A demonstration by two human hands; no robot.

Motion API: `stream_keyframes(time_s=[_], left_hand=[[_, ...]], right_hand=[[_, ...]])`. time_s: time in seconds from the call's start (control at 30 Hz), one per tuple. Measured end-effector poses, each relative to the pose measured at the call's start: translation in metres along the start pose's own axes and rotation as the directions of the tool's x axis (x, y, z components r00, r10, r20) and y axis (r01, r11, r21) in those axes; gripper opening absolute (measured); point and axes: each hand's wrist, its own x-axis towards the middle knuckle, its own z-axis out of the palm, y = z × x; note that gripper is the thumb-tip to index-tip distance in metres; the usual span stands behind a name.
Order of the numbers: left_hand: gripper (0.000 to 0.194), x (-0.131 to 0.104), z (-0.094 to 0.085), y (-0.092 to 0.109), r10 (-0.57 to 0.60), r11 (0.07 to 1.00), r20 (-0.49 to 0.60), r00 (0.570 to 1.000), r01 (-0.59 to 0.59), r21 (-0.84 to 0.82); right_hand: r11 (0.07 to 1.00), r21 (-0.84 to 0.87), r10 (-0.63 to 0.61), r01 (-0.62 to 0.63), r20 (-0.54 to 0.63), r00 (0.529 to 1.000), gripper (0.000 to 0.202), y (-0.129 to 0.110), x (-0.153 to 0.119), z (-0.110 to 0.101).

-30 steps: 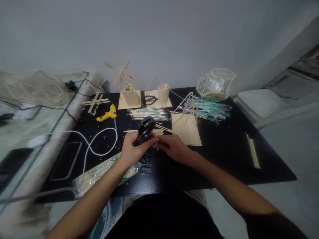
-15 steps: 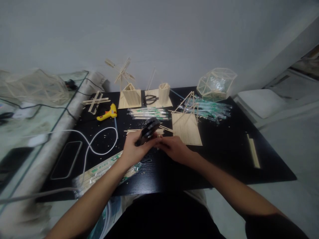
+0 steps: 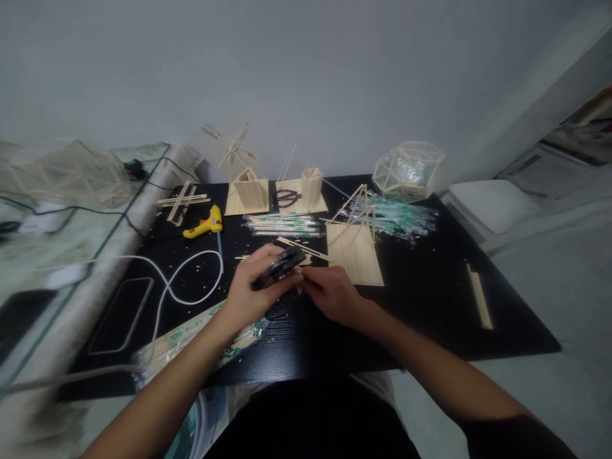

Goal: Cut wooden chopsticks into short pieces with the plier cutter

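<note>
My left hand [image 3: 248, 287] is closed around a black tool [image 3: 281, 264] that looks like pliers; its head points up and to the right. The fingers of my right hand [image 3: 332, 290] are pinched on a short, pale wooden piece [image 3: 298, 270], mostly hidden, right beside the tool. Both hands meet above the near middle of the black table [image 3: 306, 347]. Just beyond them lie loose wooden sticks [image 3: 306, 247]. To the right of these is a flat stick panel [image 3: 354, 255] with a triangular stick frame [image 3: 356, 207] at its far end.
A yellow glue gun [image 3: 204, 224], white cable [image 3: 191, 299] and phone [image 3: 122, 315] are on the left. Wrapped stick packs [image 3: 282, 224] lie mid-table. Behind stand a windmill-like stick model [image 3: 248, 188] and a stick cylinder [image 3: 312, 185], with black-handled scissors or pliers [image 3: 287, 199] nearby.
The black tool has tilted lower, its head now turned more to the right. My hands stay together; the whole view has shifted slightly.
</note>
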Motion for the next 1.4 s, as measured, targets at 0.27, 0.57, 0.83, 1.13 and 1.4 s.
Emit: stream_keyframes(time_s=[0.27,0.57,0.83,1.13,1.4], left_hand=[[0.046,-0.011,-0.047,0.023,-0.111,0.823,0.177,0.978,-0.010,0.568],[0.062,-0.012,-0.056,0.035,-0.164,0.376,0.297,0.941,-0.219,0.900],[0.060,-0.010,-0.050,0.038,-0.209,0.301,0.309,0.928,-0.239,0.923],[0.059,-0.011,-0.050,0.040,-0.197,0.307,0.292,0.936,-0.224,0.925],[0.058,-0.012,-0.047,0.039,-0.224,0.325,0.273,0.936,-0.193,0.926]], right_hand=[[0.998,0.036,0.054,-0.054,-0.002,0.999,0.019,-0.004,0.001,-0.001],[0.998,-0.068,-0.008,0.007,-0.026,1.000,0.017,0.007,0.001,0.003],[0.995,-0.103,0.004,-0.004,0.000,1.000,0.020,0.013,-0.003,0.005],[0.994,-0.107,-0.006,0.006,-0.002,1.000,0.017,0.012,-0.001,0.006],[0.994,-0.107,0.035,-0.033,0.019,0.999,0.017,0.013,-0.001,0.006]])
